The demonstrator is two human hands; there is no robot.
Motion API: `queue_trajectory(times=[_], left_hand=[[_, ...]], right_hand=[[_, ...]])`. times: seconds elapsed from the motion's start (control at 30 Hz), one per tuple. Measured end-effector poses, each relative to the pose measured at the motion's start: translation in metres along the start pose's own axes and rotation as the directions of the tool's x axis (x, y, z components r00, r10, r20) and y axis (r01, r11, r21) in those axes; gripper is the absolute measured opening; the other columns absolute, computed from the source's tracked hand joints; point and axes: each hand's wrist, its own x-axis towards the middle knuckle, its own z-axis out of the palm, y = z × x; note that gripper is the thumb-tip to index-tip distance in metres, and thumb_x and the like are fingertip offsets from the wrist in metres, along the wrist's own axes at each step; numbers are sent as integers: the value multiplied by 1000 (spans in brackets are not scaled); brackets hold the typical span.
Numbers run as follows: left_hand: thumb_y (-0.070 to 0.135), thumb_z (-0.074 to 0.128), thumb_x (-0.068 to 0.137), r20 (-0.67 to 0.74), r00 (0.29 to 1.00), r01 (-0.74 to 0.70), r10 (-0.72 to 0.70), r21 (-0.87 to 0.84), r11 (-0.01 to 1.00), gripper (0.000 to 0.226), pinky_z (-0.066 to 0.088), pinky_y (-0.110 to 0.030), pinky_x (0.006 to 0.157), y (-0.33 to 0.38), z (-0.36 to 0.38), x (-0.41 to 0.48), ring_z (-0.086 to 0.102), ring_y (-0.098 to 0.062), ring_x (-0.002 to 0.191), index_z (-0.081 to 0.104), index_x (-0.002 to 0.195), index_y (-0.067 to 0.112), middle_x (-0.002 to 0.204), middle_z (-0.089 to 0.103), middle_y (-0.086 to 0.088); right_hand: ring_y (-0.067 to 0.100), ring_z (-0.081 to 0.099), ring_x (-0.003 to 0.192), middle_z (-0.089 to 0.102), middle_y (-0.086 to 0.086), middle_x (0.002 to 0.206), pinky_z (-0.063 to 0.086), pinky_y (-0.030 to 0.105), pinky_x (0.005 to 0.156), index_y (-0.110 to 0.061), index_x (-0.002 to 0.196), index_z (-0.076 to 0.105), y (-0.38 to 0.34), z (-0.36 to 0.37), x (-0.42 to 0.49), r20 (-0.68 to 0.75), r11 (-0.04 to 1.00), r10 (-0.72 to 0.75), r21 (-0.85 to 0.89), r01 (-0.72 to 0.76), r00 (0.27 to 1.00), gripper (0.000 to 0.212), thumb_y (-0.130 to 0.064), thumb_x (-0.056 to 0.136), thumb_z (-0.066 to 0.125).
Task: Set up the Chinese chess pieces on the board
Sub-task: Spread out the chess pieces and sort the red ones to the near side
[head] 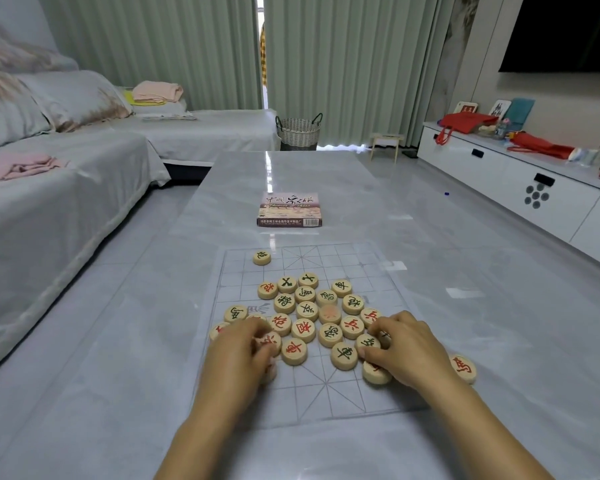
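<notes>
Sorting the pile is the step in hand. The pieces [307,311] lie bunched mid-board [343,400], with a lone piece [261,258] set near the far left corner. The left hand [243,348] curls its fingers round a red piece [269,341]; the right hand [409,351] seems to pinch a black piece [368,341] between thumb and forefinger. The person would do well to lift each one clear — dragging would jostle its neighbours — then seat it squarely on a line crossing, red near, black far.
</notes>
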Motion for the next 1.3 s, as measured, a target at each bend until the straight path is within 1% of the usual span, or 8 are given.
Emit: queue_trajectory(times=[0.1, 0.33, 0.6, 0.77, 0.87, 1.07, 1.17, 1.3], left_hand=[[26, 67, 79, 76, 996, 32, -50, 227, 973, 20, 42, -29, 75, -22, -24, 14, 55, -20, 93, 61, 98, 21, 90, 52, 4], [27, 79, 67, 278, 944, 143, -178, 142, 979, 33, 38, -19, 63, -32, -39, -4, 51, -10, 76, 48, 77, 30, 88, 46, 6], [37, 65, 76, 275, 961, -74, -38, 384, 920, 45, 43, -27, 83, -16, -28, -22, 47, -16, 110, 51, 119, 31, 122, 42, 5], [46, 59, 78, 336, 942, -135, 18, 327, 935, 57, 39, -25, 90, -7, -16, -29, 41, -11, 121, 39, 130, 33, 133, 37, 12], [53, 59, 78, 246, 968, -103, 40, 245, 964, 60, 38, -23, 93, -10, -14, -22, 41, -10, 119, 40, 130, 32, 127, 40, 11], [30, 53, 88, 51, 988, 131, -144, 210, 969, 31, 42, -28, 78, -42, -30, 1, 53, -19, 103, 52, 119, 31, 107, 45, 4], [36, 52, 89, 114, 985, 101, -127, 210, 972, 35, 41, -26, 76, -44, -26, 3, 53, -18, 99, 49, 123, 35, 100, 38, 6], [49, 49, 87, 211, 975, 6, -67, 274, 962, 48, 41, -27, 80, -41, -21, 2, 46, -15, 109, 37, 133, 41, 109, 39, 6]], right_hand=[[20, 42, 115, 46, -3, 126, 42, 30, 83, -30, 113, 55, -1, -3, 5, 20, 999, -26, -35, 27, 999, 36, -50, 82, 57], [13, 33, 125, 40, -8, 135, 30, 27, 100, -27, 129, 48, -44, 9, -6, -110, 929, -367, 6, 369, 924, 42, -40, 89, 51], [19, 30, 129, 41, -4, 142, 33, 32, 102, -23, 137, 42, -81, 41, -6, 39, 843, -524, -123, 524, 851, 45, -26, 92, 47], [20, 44, 113, 56, -1, 114, 45, 38, 88, -24, 115, 58, -75, 23, -12, 135, 844, -503, -135, 519, 853, 30, -34, 87, 54], [13, 34, 128, 39, -9, 136, 37, 34, 104, -33, 129, 46, -71, 27, -7, 80, 859, -510, 5, 512, 856, 45, -41, 86, 55], [11, -13, 144, -11, -10, 157, -7, 29, 113, -38, 146, 12, -88, 52, 2, 163, 865, -498, 26, 501, 852, 86, -78, 69, 11], [13, -12, 145, -12, -6, 158, -9, 27, 112, -34, 147, 10, -90, 55, -2, 207, 873, -477, 1, 488, 854, 109, -74, 48, -11], [14, -3, 145, -3, -5, 158, -9, 24, 107, -30, 147, 16, -90, 57, -22, 144, 874, -477, -23, 485, 867, 108, -68, 52, -19]])
